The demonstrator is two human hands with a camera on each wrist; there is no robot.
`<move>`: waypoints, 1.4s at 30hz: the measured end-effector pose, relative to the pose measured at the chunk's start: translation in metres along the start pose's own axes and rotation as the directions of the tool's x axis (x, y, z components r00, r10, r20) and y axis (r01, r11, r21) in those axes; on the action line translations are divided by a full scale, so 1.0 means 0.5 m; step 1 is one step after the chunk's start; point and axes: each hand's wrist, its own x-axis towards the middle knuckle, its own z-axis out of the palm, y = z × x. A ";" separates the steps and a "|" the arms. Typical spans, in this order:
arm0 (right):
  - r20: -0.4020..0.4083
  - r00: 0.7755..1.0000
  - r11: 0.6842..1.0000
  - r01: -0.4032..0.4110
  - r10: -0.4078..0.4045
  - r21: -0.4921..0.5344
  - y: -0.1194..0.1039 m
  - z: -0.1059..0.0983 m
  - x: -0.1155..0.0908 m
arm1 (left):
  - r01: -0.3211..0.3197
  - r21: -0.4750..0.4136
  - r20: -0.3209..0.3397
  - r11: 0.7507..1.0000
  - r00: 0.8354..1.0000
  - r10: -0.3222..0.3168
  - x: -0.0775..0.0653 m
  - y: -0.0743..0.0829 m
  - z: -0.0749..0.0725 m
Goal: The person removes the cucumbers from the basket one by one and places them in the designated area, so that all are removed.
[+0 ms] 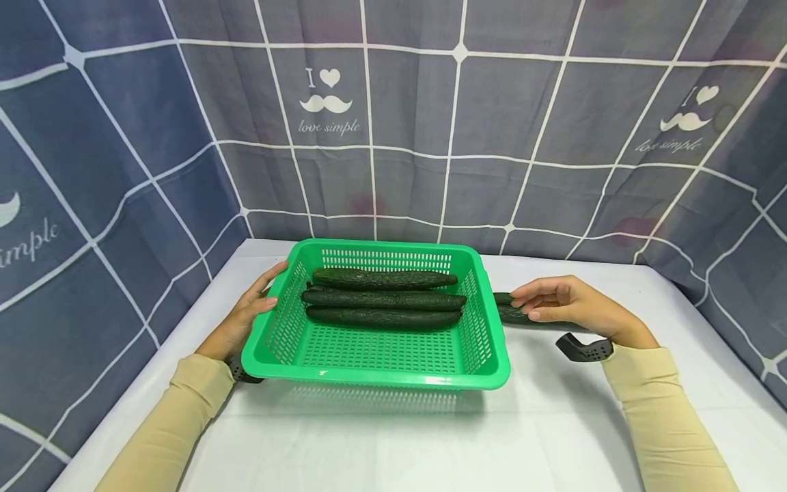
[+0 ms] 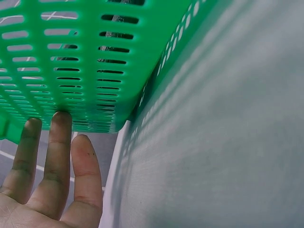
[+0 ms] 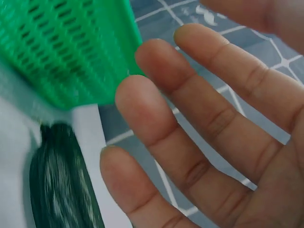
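A green plastic basket with slotted walls stands on the white table, three long dark cucumbers lying crosswise in its back half. At its left side my left hand holds the rim, thumb and index finger at the top edge. Lower down, three extended fingers meet the outer wall. To the right of the basket, more cucumbers lie on the table, partly hidden by my right hand. That hand hovers over them with loosely bent fingers and nothing between them; one cucumber shows below it in the right wrist view.
A white cloth covers the table. Grey-blue checked curtains hang close behind the table and along its left and right sides. A black wrist strap sticks out beside the right hand.
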 end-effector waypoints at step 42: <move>0.178 0.974 0.989 -0.144 0.137 0.031 -0.092 0.055 0.210 | 0.028 -0.045 0.016 0.999 0.999 -0.028 -0.004 0.007 0.003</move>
